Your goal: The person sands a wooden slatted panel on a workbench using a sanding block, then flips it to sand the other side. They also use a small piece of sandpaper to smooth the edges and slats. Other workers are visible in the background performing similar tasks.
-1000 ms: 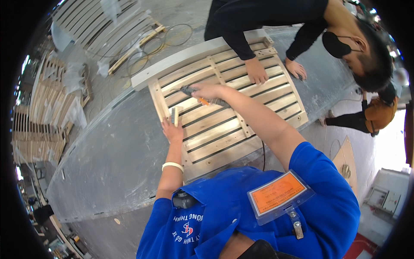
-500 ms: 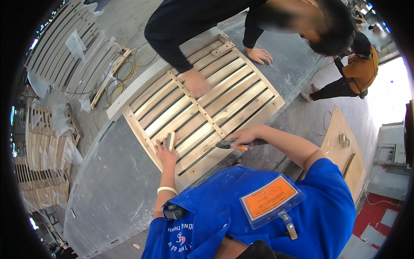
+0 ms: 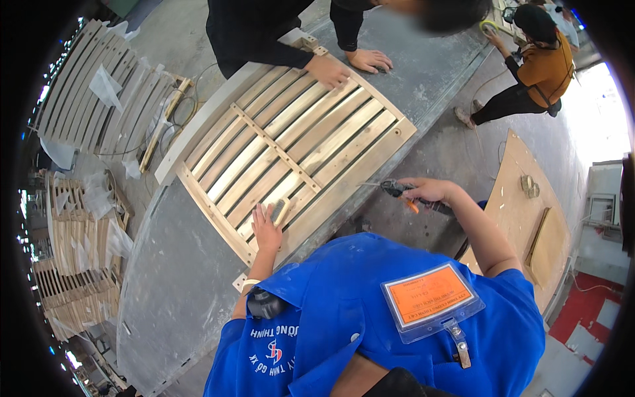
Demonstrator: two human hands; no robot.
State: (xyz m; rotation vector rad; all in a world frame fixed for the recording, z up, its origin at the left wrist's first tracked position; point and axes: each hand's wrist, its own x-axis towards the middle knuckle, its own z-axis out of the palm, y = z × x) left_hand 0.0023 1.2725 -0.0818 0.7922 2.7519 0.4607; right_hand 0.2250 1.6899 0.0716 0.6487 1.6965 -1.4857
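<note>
My left hand (image 3: pixel 266 229) lies at the near left of a slatted wooden panel (image 3: pixel 291 160), fingers stretched over the slats. A small wooden-backed brush (image 3: pixel 281 210) with dark bristles is held against its thumb side. Off the panel's near edge, my right hand (image 3: pixel 431 190) is wrapped round a black air blow gun (image 3: pixel 391 188). The gun has an orange lever, and its thin metal nozzle points left toward the panel. Across from me, a co-worker in black has one hand (image 3: pixel 329 71) on the panel's far end and the other hand (image 3: pixel 369 60) flat on the table.
The grey table (image 3: pixel 178 284) carries the panel and a long pale curved board (image 3: pixel 198 119) along its far left side. Stacks of slatted panels (image 3: pixel 83 99) with plastic wrap stand at left. A plywood sheet (image 3: pixel 516 198) lies to the right; another person (image 3: pixel 546 69) stands beyond.
My right hand has drawn the blow gun right, away from the slats. My left hand and the brush have shifted right along the panel. The co-worker's hand has moved to the far end.
</note>
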